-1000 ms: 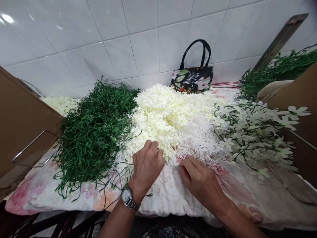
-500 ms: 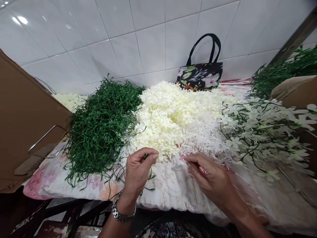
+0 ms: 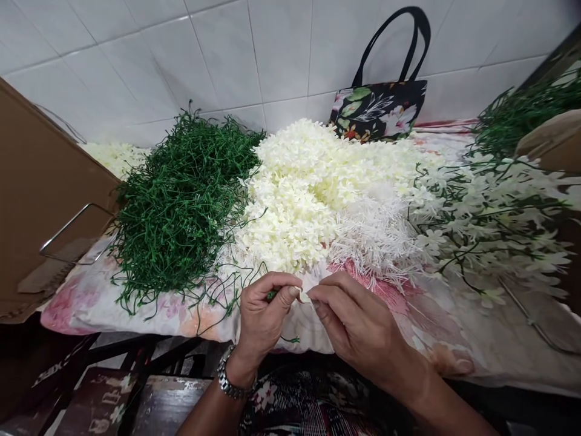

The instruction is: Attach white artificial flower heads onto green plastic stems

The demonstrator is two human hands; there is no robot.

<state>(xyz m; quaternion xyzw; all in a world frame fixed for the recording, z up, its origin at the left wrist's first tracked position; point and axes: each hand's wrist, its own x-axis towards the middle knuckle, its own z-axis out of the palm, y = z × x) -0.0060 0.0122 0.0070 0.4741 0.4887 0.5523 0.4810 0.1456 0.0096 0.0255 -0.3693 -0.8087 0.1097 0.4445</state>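
Note:
My left hand, with a metal watch at the wrist, pinches a green stem that shows between its fingers and trails below. My right hand is closed at the fingertips on a small white flower, which sits between the two hands. Both hands are nearly touching. Behind them lies a heap of cream-white petals. To its left is a large pile of green stems, and to its right a pile of thin white pieces.
Assembled white flowers on green stems lie at the right. A black floral bag stands against the tiled wall. At the left is a cardboard box with a metal wire handle. A floral cloth covers the table.
My right hand has moved left to meet my left hand, and a white flower now shows between them. The camera view has tilted down a little.

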